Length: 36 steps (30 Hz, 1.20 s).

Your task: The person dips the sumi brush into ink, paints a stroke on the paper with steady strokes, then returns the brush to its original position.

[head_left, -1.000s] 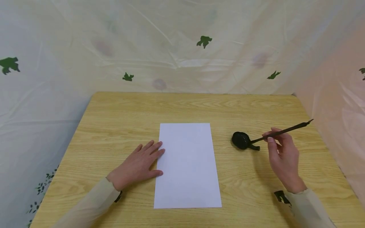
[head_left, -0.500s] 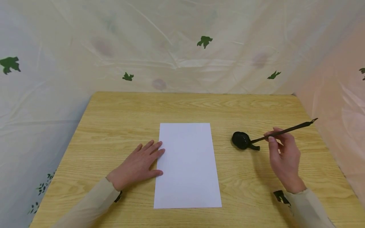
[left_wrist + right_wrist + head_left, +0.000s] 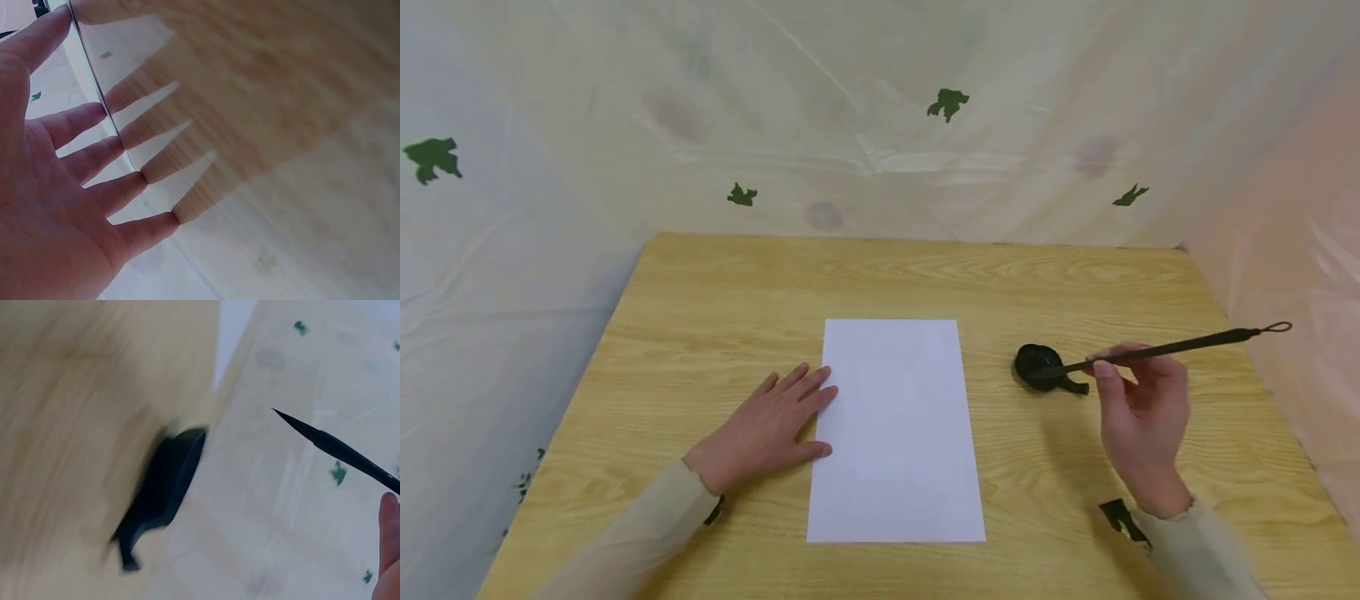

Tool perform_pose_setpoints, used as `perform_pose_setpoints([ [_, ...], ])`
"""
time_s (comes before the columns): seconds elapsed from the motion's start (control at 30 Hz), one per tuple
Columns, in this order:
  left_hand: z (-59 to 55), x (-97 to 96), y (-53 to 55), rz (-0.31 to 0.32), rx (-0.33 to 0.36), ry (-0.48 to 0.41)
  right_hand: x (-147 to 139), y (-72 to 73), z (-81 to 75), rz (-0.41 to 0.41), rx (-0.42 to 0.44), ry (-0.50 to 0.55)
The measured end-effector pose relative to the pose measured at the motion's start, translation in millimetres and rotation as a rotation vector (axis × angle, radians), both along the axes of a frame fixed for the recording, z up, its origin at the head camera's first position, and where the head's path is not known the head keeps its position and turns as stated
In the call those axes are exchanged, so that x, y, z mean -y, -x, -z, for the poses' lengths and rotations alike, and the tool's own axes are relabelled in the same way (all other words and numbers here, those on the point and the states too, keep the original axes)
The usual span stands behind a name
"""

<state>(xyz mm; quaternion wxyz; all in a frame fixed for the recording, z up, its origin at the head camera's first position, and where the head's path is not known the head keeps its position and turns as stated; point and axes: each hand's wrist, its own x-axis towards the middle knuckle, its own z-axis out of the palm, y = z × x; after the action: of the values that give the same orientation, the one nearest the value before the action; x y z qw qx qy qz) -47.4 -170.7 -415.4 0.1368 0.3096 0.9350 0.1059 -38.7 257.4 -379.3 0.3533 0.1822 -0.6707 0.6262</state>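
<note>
My left hand [image 3: 767, 429] lies flat with spread fingers, its fingertips resting on the left edge of a white sheet of paper [image 3: 898, 433]. In the left wrist view the fingertips [image 3: 161, 228] meet the glossy tabletop and the sheet's edge. My right hand [image 3: 1150, 425] pinches a dark calligraphy brush [image 3: 1195, 342] by its handle, slanting, with a hanging loop at the upper end. Its pointed black tip overlaps a small black ink dish [image 3: 1037, 367] in the head view. The right wrist view shows the brush tip [image 3: 297, 424] raised clear of the dish.
A wooden table [image 3: 737, 283] carries the sheet and the dish, which stands to the sheet's right. Behind and at both sides hangs a pale sheet curtain [image 3: 850, 108] with green bird-shaped prints. The dish's short handle [image 3: 1078, 387] points right.
The brush has shifted and turned: its tip now overlaps the dish's middle and its loop end reaches farther right. The left hand stays on the paper, while the head view has shifted slightly.
</note>
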Motion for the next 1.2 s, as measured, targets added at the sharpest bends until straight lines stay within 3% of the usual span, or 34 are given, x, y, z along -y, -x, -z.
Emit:
perform_pose_setpoints([
  [0.1, -1.4, -0.2, 0.6, -0.007, 0.013, 0.002, 22.1, 0.9, -5.7, -0.158, -0.073, 0.097],
  [0.23, -2.7, 0.3, 0.3, -0.01, 0.016, -0.001, 48.5, 3.7, -8.4, -0.229, -0.116, 0.079],
  [0.8, 0.5, -3.3, 1.5, -0.009, 0.03, 0.0, 109.5, 13.0, -9.4, -0.19, -0.119, -0.184],
  [1.2, 0.2, -5.6, 1.6, -0.019, 0.028, 0.008, 131.8, 14.1, -8.6, -0.222, -0.029, -0.231],
])
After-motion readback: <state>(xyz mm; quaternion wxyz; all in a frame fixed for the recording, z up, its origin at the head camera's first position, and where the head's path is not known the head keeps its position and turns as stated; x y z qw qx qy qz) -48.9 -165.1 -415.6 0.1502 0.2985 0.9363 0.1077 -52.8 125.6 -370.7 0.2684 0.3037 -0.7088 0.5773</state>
